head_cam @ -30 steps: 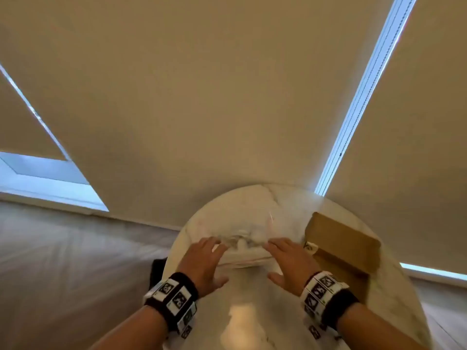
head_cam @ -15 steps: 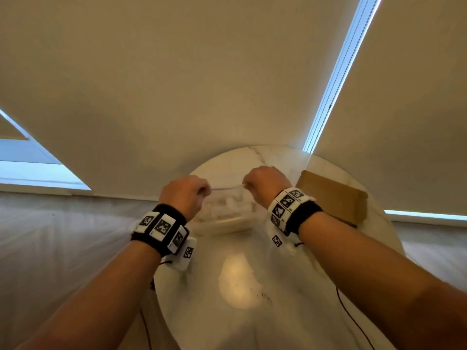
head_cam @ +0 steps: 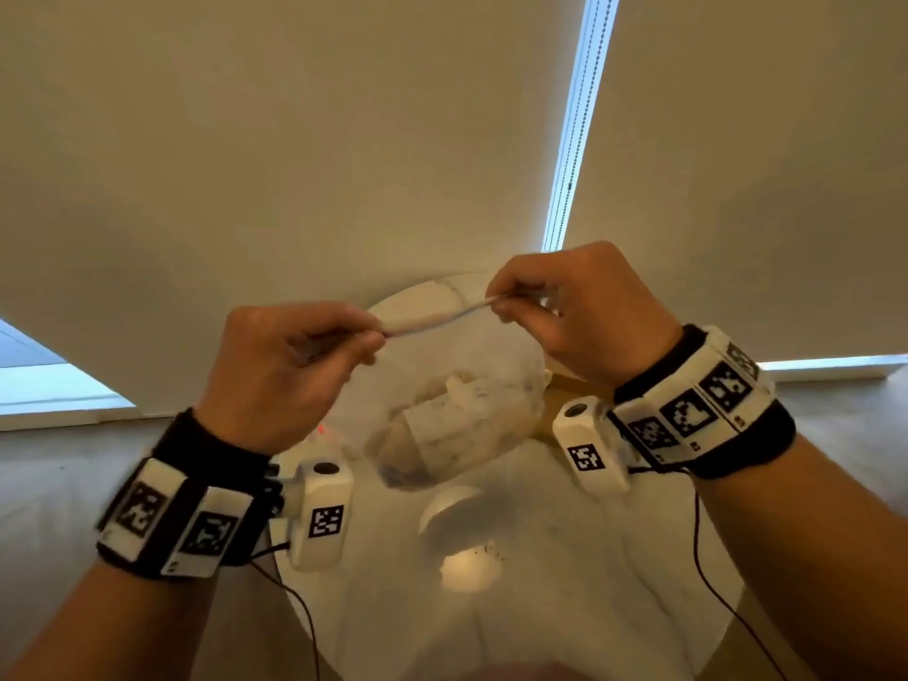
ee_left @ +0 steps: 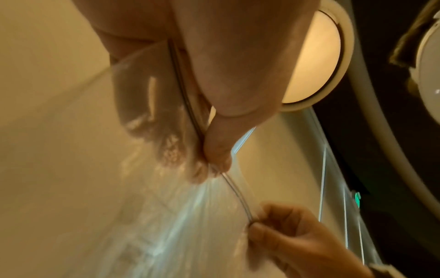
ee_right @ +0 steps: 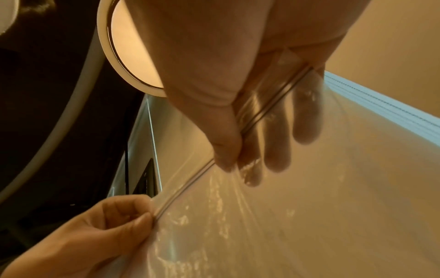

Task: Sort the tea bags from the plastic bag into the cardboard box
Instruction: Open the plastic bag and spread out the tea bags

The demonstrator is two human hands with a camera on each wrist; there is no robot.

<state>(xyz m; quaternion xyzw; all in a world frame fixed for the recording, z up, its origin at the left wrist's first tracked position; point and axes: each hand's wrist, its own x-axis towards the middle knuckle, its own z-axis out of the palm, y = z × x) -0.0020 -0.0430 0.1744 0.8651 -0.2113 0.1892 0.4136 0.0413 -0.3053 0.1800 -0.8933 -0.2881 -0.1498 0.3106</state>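
Plastic bag (head_cam: 457, 415) hangs pinched between left hand (head_cam: 285, 376) and right hand (head_cam: 580, 317).

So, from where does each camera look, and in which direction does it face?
Head: on the head, facing forward and down at both hands and forearms holding the plastic bag over the table.
Left wrist: along the left hand towards the bag's top edge.
Right wrist: along the right hand.
Shared: both wrist views show both hands pinching that edge.

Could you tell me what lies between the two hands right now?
Only the bag's zip strip, pinched by the left hand and right hand; all three views show it.
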